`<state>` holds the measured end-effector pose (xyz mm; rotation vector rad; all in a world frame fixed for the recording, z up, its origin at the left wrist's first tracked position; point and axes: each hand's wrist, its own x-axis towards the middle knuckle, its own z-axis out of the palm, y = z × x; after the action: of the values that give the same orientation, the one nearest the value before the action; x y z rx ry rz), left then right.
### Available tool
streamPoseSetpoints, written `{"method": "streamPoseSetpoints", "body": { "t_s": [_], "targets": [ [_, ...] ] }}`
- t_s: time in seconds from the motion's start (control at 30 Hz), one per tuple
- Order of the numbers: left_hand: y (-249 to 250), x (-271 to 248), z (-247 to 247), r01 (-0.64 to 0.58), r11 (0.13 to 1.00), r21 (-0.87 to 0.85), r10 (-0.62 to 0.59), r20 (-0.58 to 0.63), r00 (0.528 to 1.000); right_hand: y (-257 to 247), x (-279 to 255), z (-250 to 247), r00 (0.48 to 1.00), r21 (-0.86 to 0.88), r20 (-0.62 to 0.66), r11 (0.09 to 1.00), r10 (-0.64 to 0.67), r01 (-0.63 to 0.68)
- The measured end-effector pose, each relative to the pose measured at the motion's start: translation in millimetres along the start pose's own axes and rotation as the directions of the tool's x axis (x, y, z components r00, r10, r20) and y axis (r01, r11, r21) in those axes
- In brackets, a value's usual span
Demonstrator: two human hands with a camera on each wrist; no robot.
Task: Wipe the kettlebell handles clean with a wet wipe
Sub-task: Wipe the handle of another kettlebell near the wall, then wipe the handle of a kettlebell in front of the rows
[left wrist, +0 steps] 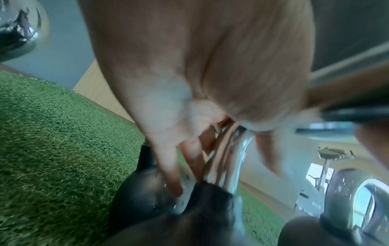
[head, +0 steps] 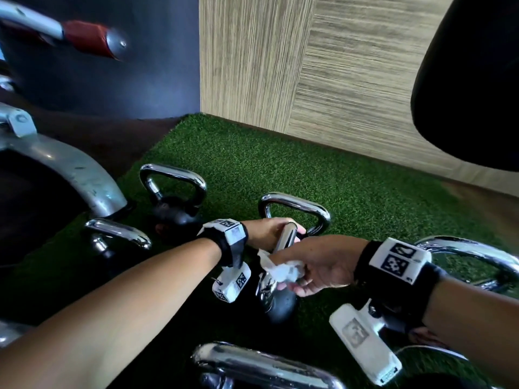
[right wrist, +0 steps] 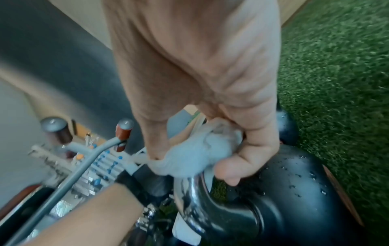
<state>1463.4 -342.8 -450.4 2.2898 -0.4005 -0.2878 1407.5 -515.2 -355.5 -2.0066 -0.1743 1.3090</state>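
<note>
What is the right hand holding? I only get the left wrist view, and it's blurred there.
Observer: A crumpled wet wipe, pressed by the right hand against the kettlebell's chrome handle.
Operator: Is the left hand on that same handle?
Observer: Yes, the left hand grips its top bar.
Operator: Any moisture on the kettlebell?
Observer: Water droplets dot its black body in the right wrist view.
</note>
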Motion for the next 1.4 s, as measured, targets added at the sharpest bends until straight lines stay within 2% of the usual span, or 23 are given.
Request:
{"method": "streamPoseSetpoints", "body": {
  "t_s": [0.2,0.37,0.53,0.67,0.8,0.93,1.13,1.2,1.33,1.4],
  "targets": [
    [-2,-3,3,-0.005,0.994,0.105,0.015,-0.091,0.996,-3,13,22,0.977,-0.141,-0.199,0.989,-0.081,0.053],
    [3,-24,5,0.06,0.997,0.052,-0.05,-0.188,0.981,8,9,13,0.962,-0.228,-0.219,0.967,-0.165,0.114],
    [-13,-63,4,0.117,0.993,-0.03,-0.119,-0.364,0.924,7,-4,-10,0.958,-0.475,-0.159,0.869,-0.238,0.137],
    [-22,-99,0,0.089,0.992,-0.084,-0.114,-0.371,0.922,2,-15,-21,0.946,-0.681,-0.142,0.722,-0.292,0.121],
    [-20,-126,5,0.038,0.997,-0.064,-0.061,-0.407,0.911,-3,-21,-29,0.945,-0.737,-0.142,0.669,-0.293,0.096],
    [-14,-136,12,0.095,0.994,-0.06,-0.112,-0.455,0.883,-4,-21,-33,0.93,-0.771,-0.137,0.626,-0.342,0.117],
    [-7,-140,16,0.129,0.988,-0.083,-0.153,-0.467,0.871,2,-19,-29,0.903,-0.834,-0.165,0.545,-0.396,0.087],
    [-4,-142,15,0.158,0.985,-0.069,-0.172,-0.452,0.875,3,-20,-27,0.889,-0.85,-0.18,0.522,-0.422,0.076],
    [4,-146,3,0.303,0.953,0.011,-0.276,-0.378,0.884,11,-34,-21,0.861,-0.876,-0.22,0.481,-0.458,0.032],
    [9,-149,-3,0.338,0.94,0.037,-0.306,-0.342,0.888,19,-45,-17,0.829,-0.89,-0.253,0.456,-0.499,0.002]
  ]
}}
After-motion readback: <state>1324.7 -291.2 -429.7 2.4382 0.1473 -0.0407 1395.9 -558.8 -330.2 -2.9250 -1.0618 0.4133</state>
